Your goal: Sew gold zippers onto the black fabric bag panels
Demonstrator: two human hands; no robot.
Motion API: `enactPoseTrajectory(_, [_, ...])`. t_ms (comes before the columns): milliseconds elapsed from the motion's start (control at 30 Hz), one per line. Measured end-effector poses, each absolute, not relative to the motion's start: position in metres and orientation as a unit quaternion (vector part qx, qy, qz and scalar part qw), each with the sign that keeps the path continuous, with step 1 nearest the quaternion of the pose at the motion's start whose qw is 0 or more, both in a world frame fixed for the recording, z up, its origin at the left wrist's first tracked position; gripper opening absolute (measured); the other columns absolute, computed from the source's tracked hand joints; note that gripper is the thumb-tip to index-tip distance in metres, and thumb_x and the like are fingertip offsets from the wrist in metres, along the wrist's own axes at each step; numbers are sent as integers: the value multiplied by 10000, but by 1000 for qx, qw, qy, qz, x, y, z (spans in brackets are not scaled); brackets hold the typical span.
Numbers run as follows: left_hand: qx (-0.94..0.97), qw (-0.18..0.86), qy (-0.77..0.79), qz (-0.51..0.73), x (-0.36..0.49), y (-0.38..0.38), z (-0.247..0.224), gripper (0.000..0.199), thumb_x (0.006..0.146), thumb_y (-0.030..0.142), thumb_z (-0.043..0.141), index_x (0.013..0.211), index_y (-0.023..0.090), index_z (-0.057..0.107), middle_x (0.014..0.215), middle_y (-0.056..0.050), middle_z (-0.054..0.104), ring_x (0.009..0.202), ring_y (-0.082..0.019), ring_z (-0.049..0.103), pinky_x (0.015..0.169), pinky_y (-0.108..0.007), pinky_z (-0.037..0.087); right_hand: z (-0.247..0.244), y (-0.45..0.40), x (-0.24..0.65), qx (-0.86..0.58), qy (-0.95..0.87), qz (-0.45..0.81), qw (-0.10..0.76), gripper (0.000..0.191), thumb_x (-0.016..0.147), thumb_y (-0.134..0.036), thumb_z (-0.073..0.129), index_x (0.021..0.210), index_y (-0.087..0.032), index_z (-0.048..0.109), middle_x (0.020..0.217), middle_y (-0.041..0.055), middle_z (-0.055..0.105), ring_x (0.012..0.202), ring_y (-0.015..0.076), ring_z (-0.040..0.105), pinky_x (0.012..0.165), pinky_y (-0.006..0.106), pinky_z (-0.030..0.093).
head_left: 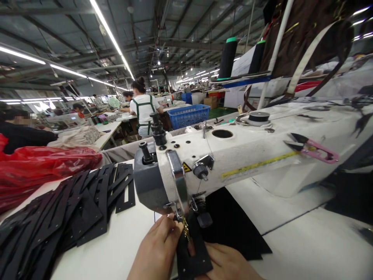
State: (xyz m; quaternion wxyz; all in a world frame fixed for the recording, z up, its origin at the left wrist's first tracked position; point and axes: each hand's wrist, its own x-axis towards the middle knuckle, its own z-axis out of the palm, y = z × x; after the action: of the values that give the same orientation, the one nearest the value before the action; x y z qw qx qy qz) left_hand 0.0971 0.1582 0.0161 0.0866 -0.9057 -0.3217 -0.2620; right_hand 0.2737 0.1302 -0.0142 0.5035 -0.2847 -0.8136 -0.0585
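A black slotted piece [199, 261] lies under the needle area of a white sewing machine [244, 149]. Gold metal zipper teeth [185, 228] show in its slot, just in front of the presser foot. My left hand [159, 249] is closed at the left edge of the piece, its fingertips bunched beside the zipper and close to the foot. Gripping the lower right edge is my right hand [229, 262]; some of its fingers are hidden by the piece. A larger black sheet [233, 221] lies flat beneath the machine arm.
Several similar black slotted frames [84, 206] are heaped to the left, beside a red plastic bag [52, 171]. Pink-handled snips [317, 149] rest on the machine arm. Thread cones [228, 58] stand above it. A blue basket [189, 116] and a co-worker [144, 109] are beyond.
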Motion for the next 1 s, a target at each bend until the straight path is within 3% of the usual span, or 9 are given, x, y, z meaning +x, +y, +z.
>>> enactPoseTrajectory(133, [-907,117,-313,-256,94,151,18,316,802,64,373,1075,120,522,1002,-151,624,1039,-250,581,841,-353,528,-12,130,276,-283,-817,-51,500,380,957,-173,284,804,-137,630,707,47,682,640,125,641,628,175,522])
enactPoseTrajectory(267, [-901,110,-350,-231,93,139,15,485,682,16,389,1145,107,497,1102,-166,599,1098,-264,547,884,-402,500,-1,126,284,-272,-861,-47,427,303,925,-184,360,745,-165,603,649,20,640,608,142,611,597,220,509])
enactPoseTrajectory(367, [-896,59,-386,-210,97,132,14,607,592,15,414,1189,103,475,1178,-172,562,1149,-266,506,935,-431,457,13,129,289,-327,-870,-14,369,127,811,-126,500,877,-154,604,811,59,646,735,193,601,694,308,505])
enactPoseTrajectory(400, [-896,47,-392,-204,98,130,14,626,578,24,425,1197,96,471,1192,-180,552,1159,-274,495,945,-444,444,18,132,289,-350,-869,8,349,194,753,-97,542,931,-153,597,883,71,640,795,214,593,732,338,497])
enactPoseTrajectory(500, [-891,28,-410,-195,100,127,13,602,594,48,455,1194,85,481,1208,-208,533,1156,-304,493,937,-475,439,36,141,285,-392,-873,98,274,351,658,-24,573,975,-173,580,996,68,612,894,224,570,778,337,480])
enactPoseTrajectory(667, [-878,32,-416,-237,102,126,9,498,701,39,421,1186,124,496,1163,-175,561,1118,-273,525,906,-454,474,56,149,280,-335,-914,129,189,256,736,28,465,836,-170,594,932,61,621,822,187,598,731,280,480])
enactPoseTrajectory(800, [-876,64,-398,-265,104,126,11,311,796,58,381,1036,120,568,991,-150,611,972,-256,586,866,-474,488,45,159,287,-351,-895,149,232,236,805,-13,396,787,-158,581,806,55,630,706,176,600,647,269,479])
enactPoseTrajectory(1000, [-893,79,-374,-239,108,126,17,245,895,141,356,1014,124,569,836,-97,583,753,-211,573,668,-379,528,23,173,292,-366,-840,228,329,187,748,-79,477,815,-172,625,880,62,652,840,195,603,764,302,473])
